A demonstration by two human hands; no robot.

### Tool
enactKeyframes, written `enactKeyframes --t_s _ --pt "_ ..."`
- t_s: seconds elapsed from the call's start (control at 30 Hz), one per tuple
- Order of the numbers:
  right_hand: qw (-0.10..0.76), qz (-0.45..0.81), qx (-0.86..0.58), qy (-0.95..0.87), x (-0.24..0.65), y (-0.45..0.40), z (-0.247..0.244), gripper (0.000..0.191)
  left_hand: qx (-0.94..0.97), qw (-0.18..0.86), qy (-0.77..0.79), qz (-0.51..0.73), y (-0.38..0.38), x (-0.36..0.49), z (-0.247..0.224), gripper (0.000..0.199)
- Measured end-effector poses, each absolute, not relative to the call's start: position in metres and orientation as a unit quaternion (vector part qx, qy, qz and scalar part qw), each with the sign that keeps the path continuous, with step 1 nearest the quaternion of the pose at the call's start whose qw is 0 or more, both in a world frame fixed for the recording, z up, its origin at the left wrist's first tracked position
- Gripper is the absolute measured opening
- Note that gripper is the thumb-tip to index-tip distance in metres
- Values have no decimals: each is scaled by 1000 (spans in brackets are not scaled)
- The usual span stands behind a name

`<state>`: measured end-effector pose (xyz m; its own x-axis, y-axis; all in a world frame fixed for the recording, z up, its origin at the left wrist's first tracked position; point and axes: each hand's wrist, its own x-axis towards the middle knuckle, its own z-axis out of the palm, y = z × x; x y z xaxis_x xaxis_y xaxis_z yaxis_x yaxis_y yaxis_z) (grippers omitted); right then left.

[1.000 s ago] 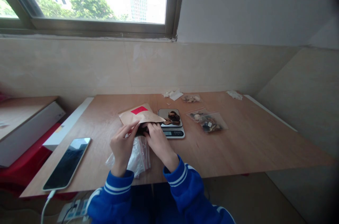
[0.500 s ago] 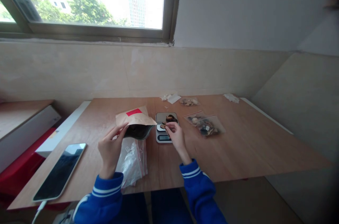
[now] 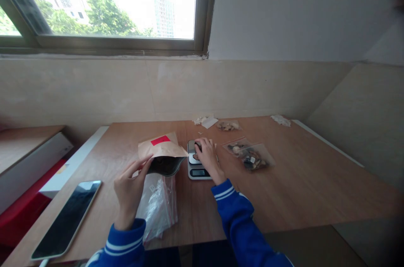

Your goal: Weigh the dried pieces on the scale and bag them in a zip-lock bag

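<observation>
Pinching the paper bag (image 3: pixel 162 146) at its open mouth, the left hand (image 3: pixel 130 185) had thumb and fingertips closed on the rim, above clear bags (image 3: pixel 158 206) on the counter (image 3: pixel 252 199). To its right, the right hand (image 3: pixel 208 157) curled, partly closed, over dark dried pieces (image 3: pixel 198 146) on the scale (image 3: pixel 199 173); its exact hold was hidden. Filled bags (image 3: pixel 252 159) lay farther right.

Left hand (image 3: pixel 131 185) pinching, right hand (image 3: pixel 207 158) lowered
</observation>
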<state>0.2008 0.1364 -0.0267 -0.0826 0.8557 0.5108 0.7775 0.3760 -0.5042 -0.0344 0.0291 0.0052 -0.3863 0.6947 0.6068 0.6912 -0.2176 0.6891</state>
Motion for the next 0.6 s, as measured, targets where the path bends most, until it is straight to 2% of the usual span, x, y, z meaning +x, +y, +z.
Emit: enactKeyframes --t_s 0.1,0.17,0.27,0.4,0.47,0.53,0.6 --pt "535 106 -414 -729 190 81 -17 23 557 5 625 547 30 -31 3 29" --pt "555 134 -317 -757 177 48 -9 25 560 6 624 545 29 -28 2 29" --pt "485 142 -260 -822 153 21 0 31 563 6 625 541 28 -25 1 28" --pt "304 127 -385 -862 127 34 5 41 573 6 617 539 23 -24 -1 28" --pt "212 136 -419 -872 117 50 8 38 577 -4 611 542 21 -25 -3 28" --pt "179 154 -425 -874 106 66 13 32 574 -15 611 545 20 -26 -6 28" --pt "213 143 -412 -874 95 79 16 28 565 -16 615 550 19 -26 -8 29"
